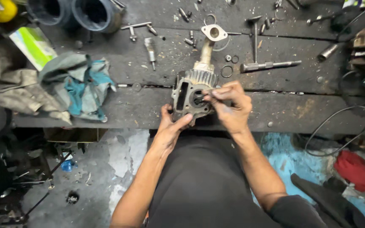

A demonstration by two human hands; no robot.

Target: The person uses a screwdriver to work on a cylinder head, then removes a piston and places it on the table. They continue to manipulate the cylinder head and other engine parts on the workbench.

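While left hand (pixel 170 123) grip clasps cylinder head (pixel 193 95) from below, right hand (pixel 230 103) fingertips pinch at its bore.

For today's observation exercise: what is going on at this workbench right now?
A person stands at a dark, worn wooden workbench, holding a small finned engine cylinder head at its front edge. The left hand grips it from below, while the right hand has its fingertips at a round opening in its face. Rags, bolts and a valve lie about.

grey, grimy cylinder head (pixel 191 95); left of it, rags (pixel 60 86) in teal, grey and khaki; beyond them a green-white box (pixel 32 45); lower right, perhaps red cloth (pixel 355 169).
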